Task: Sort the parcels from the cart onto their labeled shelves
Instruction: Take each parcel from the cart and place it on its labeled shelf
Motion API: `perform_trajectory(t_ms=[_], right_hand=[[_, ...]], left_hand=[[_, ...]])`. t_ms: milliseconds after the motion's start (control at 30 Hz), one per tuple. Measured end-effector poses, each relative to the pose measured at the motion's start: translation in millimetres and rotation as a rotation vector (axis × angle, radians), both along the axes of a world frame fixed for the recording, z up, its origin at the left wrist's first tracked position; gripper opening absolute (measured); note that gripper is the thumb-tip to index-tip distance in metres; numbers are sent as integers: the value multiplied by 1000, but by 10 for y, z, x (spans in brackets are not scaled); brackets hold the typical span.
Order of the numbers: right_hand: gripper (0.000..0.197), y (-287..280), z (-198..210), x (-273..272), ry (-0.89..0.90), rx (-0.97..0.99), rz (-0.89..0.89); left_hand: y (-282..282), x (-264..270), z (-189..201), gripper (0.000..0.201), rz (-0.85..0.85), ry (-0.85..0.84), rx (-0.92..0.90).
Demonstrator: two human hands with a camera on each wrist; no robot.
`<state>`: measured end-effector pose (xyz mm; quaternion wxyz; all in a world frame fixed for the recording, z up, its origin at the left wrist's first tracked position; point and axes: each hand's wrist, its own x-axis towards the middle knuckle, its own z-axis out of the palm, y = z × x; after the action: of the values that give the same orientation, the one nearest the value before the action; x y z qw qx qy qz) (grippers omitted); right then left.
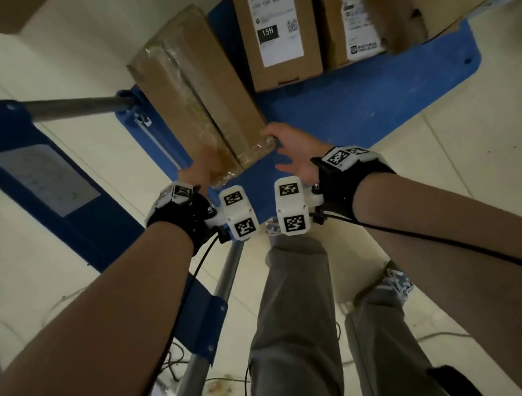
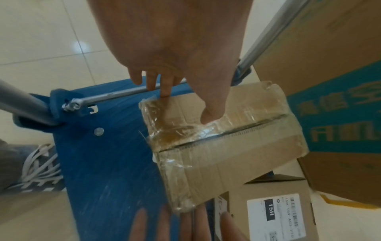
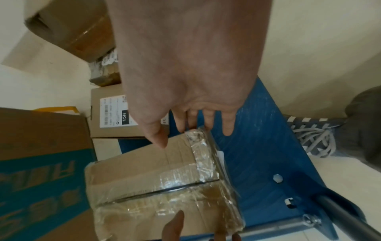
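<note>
A brown cardboard parcel [image 1: 193, 84] wrapped in clear tape hangs tilted over the blue cart deck [image 1: 356, 103]. My left hand [image 1: 208, 166] pinches its near left corner. In the left wrist view the thumb presses the parcel's top face [image 2: 237, 146] and the fingers reach down its side. My right hand [image 1: 283, 149] is at the near right corner. In the right wrist view its straight fingers [image 3: 191, 127] touch the taped edge of the parcel [image 3: 154, 179], and its thumb hovers just above the top face.
A box with a white 15H label [image 1: 278, 28] lies on the cart beyond the parcel, with more boxes [image 1: 393, 0] to its right. A large box with teal print [image 2: 329, 81] sits close by. The cart's grey handle bars [image 1: 77, 108] stand on the left, and my legs [image 1: 295, 325] are below.
</note>
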<state>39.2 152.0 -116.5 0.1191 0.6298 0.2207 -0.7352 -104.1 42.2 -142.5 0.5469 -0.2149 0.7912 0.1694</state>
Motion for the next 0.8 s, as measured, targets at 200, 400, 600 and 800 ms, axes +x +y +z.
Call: perform_trajectory(t_ms=[200,400,600,800], right_hand=[[30,35,90,66,-51,18,62],[30,64,266,148,-6,19,143],[83,86,471,152,39,-33,33],[36,94,810,348,97,-127,-4]], left_hand=[[6,47,264,70,93,121,-18],[5,16,470,84,226,87,80],[113,-108,679,67,355,-46,274],[275,-313,885,27,108,-52,324]])
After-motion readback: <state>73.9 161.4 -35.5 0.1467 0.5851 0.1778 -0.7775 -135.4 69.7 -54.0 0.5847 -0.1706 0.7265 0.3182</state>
